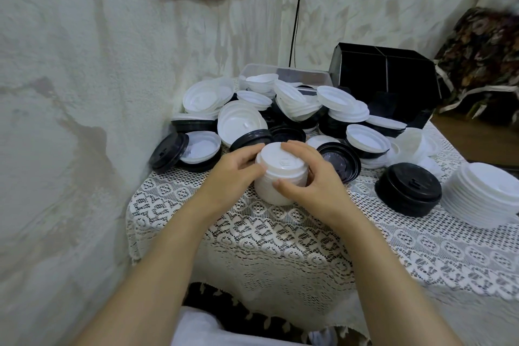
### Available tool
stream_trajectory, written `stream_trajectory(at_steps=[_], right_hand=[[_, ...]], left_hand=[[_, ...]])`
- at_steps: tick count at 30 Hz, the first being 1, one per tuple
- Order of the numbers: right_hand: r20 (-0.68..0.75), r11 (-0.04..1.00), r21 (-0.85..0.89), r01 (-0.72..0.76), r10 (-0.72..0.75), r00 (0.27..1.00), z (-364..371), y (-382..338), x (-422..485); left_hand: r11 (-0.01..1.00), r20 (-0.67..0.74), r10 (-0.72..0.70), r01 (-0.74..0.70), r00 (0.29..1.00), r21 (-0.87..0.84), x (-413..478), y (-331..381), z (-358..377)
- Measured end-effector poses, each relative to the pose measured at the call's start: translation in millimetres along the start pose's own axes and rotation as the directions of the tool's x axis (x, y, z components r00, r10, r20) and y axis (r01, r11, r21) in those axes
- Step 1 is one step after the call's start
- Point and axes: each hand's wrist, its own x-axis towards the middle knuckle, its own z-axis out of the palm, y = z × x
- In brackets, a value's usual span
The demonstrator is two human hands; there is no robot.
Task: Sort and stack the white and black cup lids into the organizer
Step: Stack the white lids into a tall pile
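My left hand (236,168) and right hand (311,177) curl round a stack of white lids (271,191) standing on the lace-covered tabletop (280,233), where I judge that squaring its rims and lifting it upright will best carry it to the black organizer (393,76) behind.

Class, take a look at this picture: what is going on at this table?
A person grips a short stack of white lids with the left hand and right hand, on the lace-covered table. Behind it lies a mixed pile of white and black lids. To the right stand a black stack and a white stack. The black organizer sits at the back right.
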Motion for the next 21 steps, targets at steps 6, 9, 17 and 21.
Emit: stream_trajectory(at_steps=[6, 9, 17, 21], right_hand=[[-0.027, 0.999, -0.045, 0.010, -0.011, 1.000, 3, 3, -1], [-0.036, 0.999, -0.039, 0.008, -0.009, 0.999, 4, 5, -1], [-0.033, 0.999, -0.037, 0.020, -0.022, 0.999, 4, 10, -3], [-0.021, 0.998, -0.056, 0.017, -0.018, 1.000, 4, 9, -4]], left_hand=[[0.889, -0.392, 0.223, -0.021, 0.892, 0.458, -2, -1, -6], [0.630, -0.433, 0.463, 0.057, 0.773, 0.775, 0, -6, -27], [0.418, -0.374, 0.427, 0.187, 0.823, 0.889, 5, -20, -48], [0.797, -0.550, 0.431, -0.017, 0.715, 0.603, -1, -5, -36]])
